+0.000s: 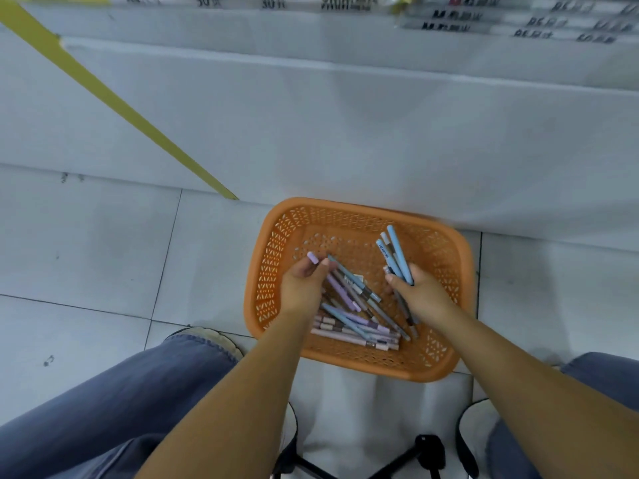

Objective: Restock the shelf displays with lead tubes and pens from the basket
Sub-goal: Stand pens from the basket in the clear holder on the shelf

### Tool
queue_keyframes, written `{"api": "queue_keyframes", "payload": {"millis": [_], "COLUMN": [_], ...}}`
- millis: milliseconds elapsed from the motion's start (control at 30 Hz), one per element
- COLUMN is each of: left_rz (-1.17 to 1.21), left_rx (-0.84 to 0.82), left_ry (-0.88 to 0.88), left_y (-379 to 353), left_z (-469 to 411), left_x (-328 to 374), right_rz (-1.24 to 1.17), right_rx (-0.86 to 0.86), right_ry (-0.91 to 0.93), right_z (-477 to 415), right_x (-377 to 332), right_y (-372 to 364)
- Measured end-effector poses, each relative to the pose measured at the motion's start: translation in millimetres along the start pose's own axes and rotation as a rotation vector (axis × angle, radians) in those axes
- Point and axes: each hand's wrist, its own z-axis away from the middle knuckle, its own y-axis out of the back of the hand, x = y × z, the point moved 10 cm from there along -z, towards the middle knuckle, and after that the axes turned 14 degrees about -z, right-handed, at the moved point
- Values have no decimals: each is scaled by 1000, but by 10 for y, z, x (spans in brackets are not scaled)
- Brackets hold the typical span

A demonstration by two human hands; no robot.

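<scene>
Pens are being gathered from an orange basket [359,216] set on the tiled floor against the shelf base.

A bundle of blue pens [394,254] is gripped in the closed right hand [420,292]; a lilac pen [313,258] is pinched in the curled left hand [302,280], above the loose pens [356,323] piled in the basket.

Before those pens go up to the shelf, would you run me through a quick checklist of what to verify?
1. Right hand grips its bunch of blue pens: ok.
2. Left hand has a firm hold on a pen: cannot tell; a lilac pen end shows at the fingertips.
3. Orange basket sits flat on the floor: ok.
4. Loose pens remain for further trips: ok.
5. Free slot in the shelf display: cannot tell, blurred.
</scene>
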Motion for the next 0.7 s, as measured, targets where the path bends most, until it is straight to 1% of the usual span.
{"api": "queue_keyframes", "payload": {"millis": [100, 200, 267, 333, 433, 500, 533, 567, 633, 700], "left_rz": [-70, -103, -77, -36, -29, -70, -124, -186, -265, -288], "left_rx": [-9, -59, -126, -203, -383, -506, -529, -521, -442, -358], "left_ry": [-170, -316, -373, -391, -481, -545, -586, -636, -739, -795], "left_y": [72, 166, 204, 203, 97, 29, 20, 29, 98, 201], "left_z": [121, 351, 558, 799, 1233, 1587, 1757, 1917, 2165, 2351], "left_x": [468, 863, 1090, 1289, 1596, 1774, 1868, 1976, 2216, 2433], "right_rz": [-34, -31, -77, -137, -212, -352, -455, -553, -679, -661], "right_rx": [-41, -66, -76, -88, -36, 8, 14, 15, 10, 13], "right_ry": [51, 170, 247, 326, 460, 530, 556, 572, 596, 651], "right_z": [140, 368, 585, 848, 1238, 1500, 1628, 1756, 2013, 2253], "right_x": [-320, -796, -1126, -1449, -1913, -2185, -2301, -2401, -2583, -2768], "right_y": [-17, -24, -14, 1, 106, 194, 221, 238, 258, 322]}}
